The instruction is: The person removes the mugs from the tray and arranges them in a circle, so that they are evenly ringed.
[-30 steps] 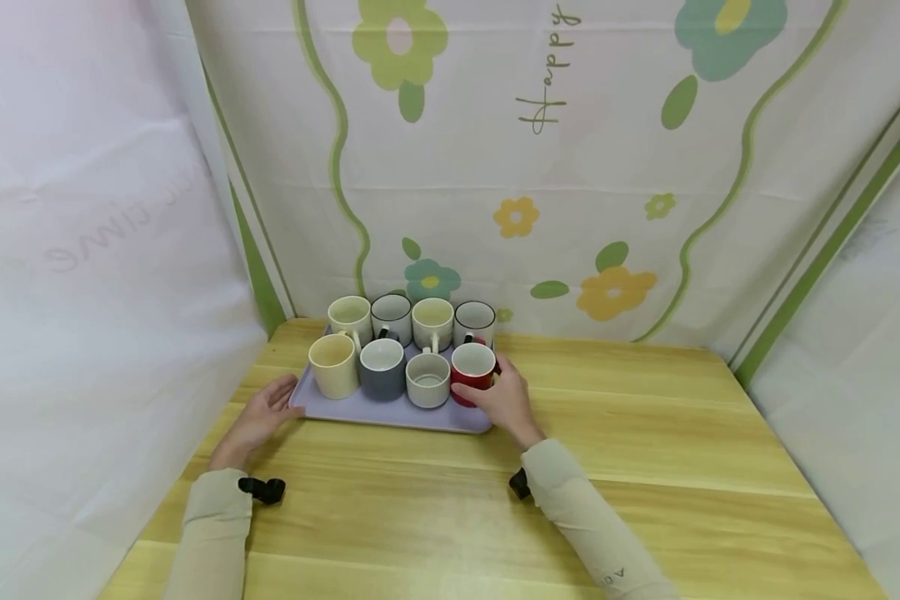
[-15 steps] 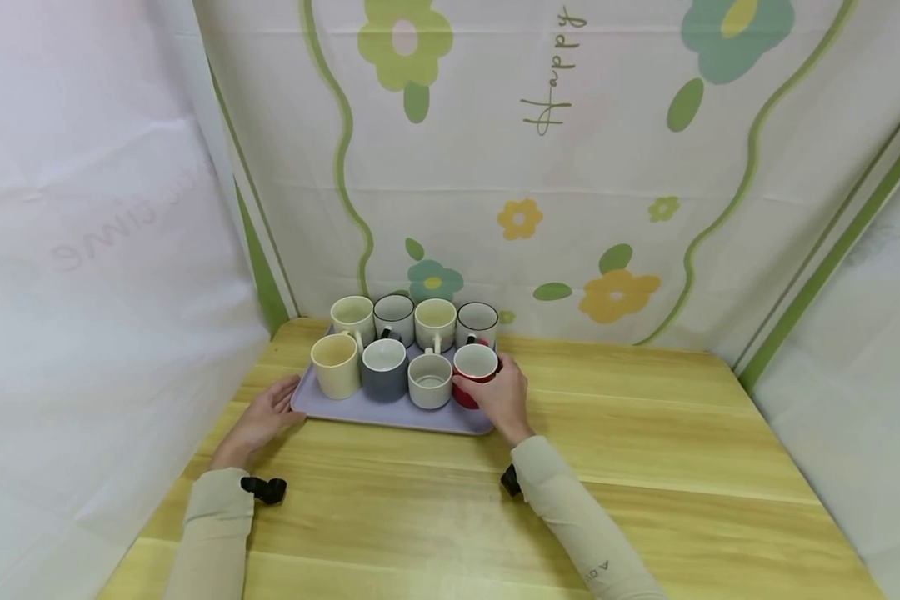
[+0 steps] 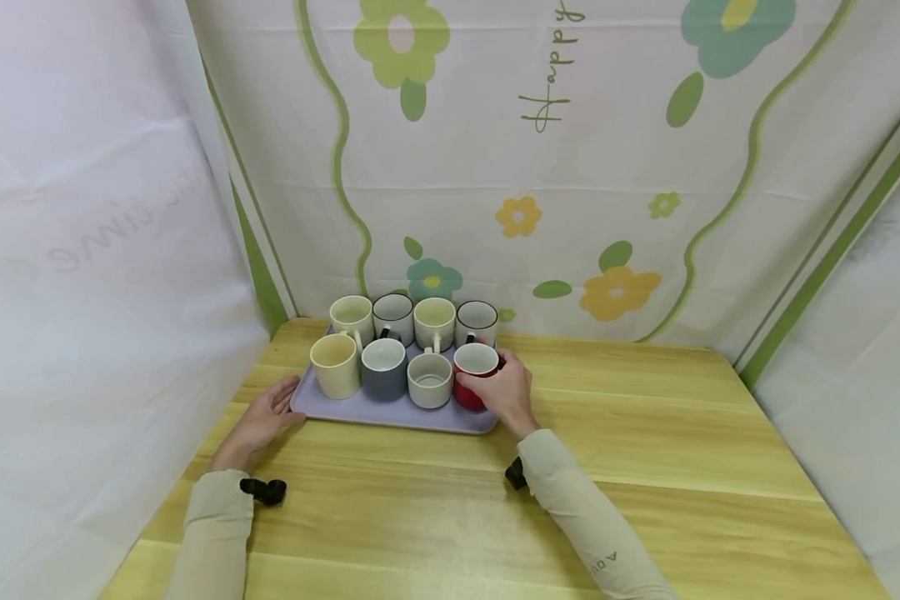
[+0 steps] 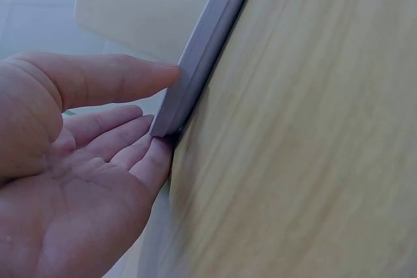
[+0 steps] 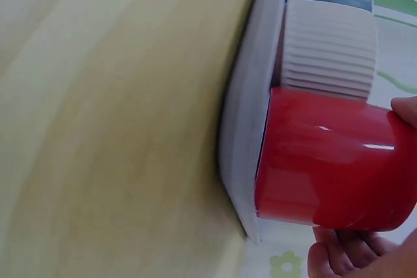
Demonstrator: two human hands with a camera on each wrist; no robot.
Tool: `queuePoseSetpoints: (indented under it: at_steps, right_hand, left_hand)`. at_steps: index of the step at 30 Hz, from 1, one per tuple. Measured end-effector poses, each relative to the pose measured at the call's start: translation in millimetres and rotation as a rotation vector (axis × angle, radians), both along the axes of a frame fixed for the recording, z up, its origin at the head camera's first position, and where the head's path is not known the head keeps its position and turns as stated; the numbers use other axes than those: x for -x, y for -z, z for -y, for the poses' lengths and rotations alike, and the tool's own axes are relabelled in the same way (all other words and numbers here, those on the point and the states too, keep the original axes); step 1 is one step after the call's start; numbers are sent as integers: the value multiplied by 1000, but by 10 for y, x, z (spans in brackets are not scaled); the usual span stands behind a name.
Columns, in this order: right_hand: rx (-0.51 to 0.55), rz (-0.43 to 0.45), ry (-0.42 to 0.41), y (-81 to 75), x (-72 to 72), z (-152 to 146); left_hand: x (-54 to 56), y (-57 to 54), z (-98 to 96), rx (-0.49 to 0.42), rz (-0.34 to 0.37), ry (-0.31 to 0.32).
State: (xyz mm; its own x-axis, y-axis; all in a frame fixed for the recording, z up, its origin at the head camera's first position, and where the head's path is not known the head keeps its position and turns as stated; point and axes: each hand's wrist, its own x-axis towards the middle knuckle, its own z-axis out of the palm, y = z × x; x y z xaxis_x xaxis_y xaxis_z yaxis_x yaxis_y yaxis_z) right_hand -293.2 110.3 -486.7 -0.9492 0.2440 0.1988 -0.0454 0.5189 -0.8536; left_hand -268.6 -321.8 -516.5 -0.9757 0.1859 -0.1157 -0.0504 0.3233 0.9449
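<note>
In the head view my right hand (image 3: 506, 392) grips the red mug (image 3: 471, 395) at the front right of a lilac tray (image 3: 390, 414). The thumb lies over its front, with fingers round the right side. The right wrist view shows this red mug (image 5: 332, 161) standing on the tray beside a ribbed whitish cup (image 5: 329, 47). My left hand (image 3: 266, 417) is at the tray's front left corner. In the left wrist view its thumb touches the tray's edge (image 4: 202, 47), and its mostly straight fingers lie against the corner.
Also in the front row are a yellow mug (image 3: 336, 371) and a dark grey mug (image 3: 384, 379). Behind stand cream mugs (image 3: 435, 323) and black-rimmed white mugs (image 3: 477, 321), close together. The wooden table (image 3: 390, 517) meets a flower-printed curtain (image 3: 450, 150) at the back.
My right thumb has moved a little higher on the red mug, and the mug has shifted very slightly towards the tray's front edge. The left hand stays at the tray corner.
</note>
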Motion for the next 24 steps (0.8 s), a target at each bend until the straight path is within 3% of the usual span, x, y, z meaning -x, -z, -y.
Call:
queuePoseSetpoints:
  at_steps: [11, 24]
  right_hand:
    - [11, -12, -122, -210, -21, -265]
    - [-40, 6, -286, -390, 97, -1076]
  left_hand:
    - [-2, 0, -5, -11, -9, -3]
    - [-6, -8, -7, -9, 7, -7]
